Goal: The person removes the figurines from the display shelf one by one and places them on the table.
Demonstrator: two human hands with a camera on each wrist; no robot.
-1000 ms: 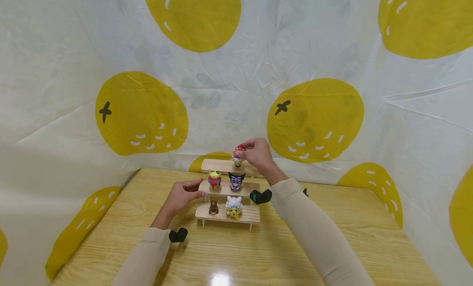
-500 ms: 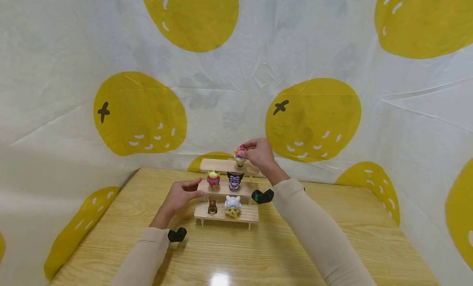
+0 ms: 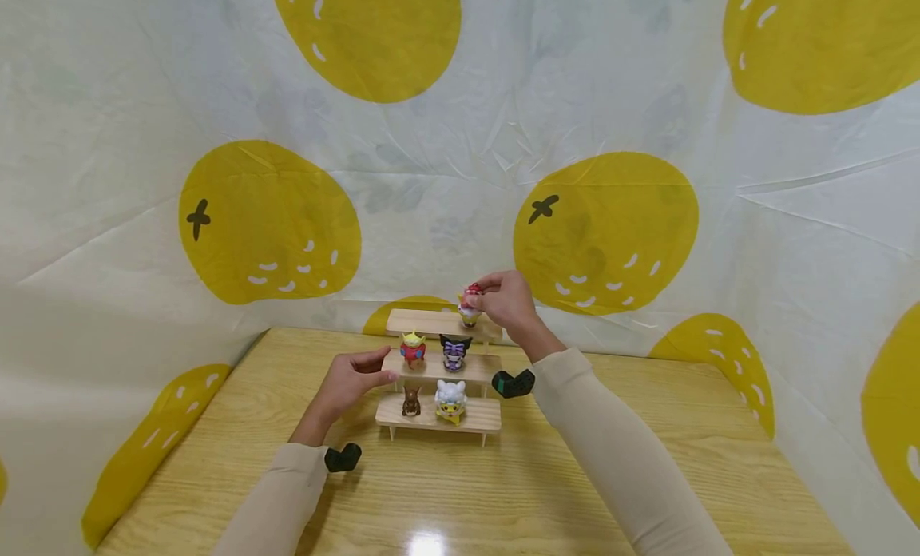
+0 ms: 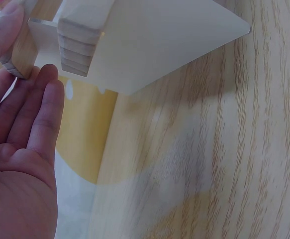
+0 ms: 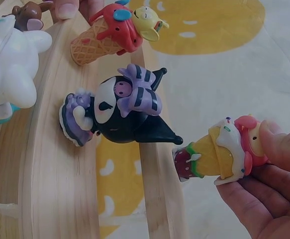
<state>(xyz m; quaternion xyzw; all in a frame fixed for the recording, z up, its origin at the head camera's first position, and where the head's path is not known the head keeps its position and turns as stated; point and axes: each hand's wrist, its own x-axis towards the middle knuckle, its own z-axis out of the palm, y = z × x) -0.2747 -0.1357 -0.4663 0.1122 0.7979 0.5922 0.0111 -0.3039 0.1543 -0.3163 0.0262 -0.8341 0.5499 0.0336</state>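
Note:
My right hand [image 3: 509, 300] pinches an ice-cream-cone figurine [image 5: 212, 159] by its pink character top, between thumb and fingers. In the right wrist view the cone's strawberry-patterned base is right at the top tier of the wooden display stand [image 3: 410, 322]. My left hand [image 3: 348, 384] grips the left end of the stand's middle tier, thumb above and fingers beneath in the left wrist view. On that tier stand a red-and-yellow cone figurine [image 3: 413, 351] and a black-and-purple figurine [image 3: 454, 354]. A brown figurine [image 3: 411, 402] and a white one with a yellow face [image 3: 450, 403] occupy the bottom tier.
The stand rests on a wood-grain table [image 3: 575, 476]. A white cloth [image 3: 438, 212] printed with yellow fruit hangs close behind it and along both sides. A black wrist mount [image 3: 513, 383] on the right arm comes near the middle tier's right end.
The pinched cone figurine has moved slightly to the right along the top tier with my right hand. My left hand keeps its grip on the stand. The head view has shifted a little.

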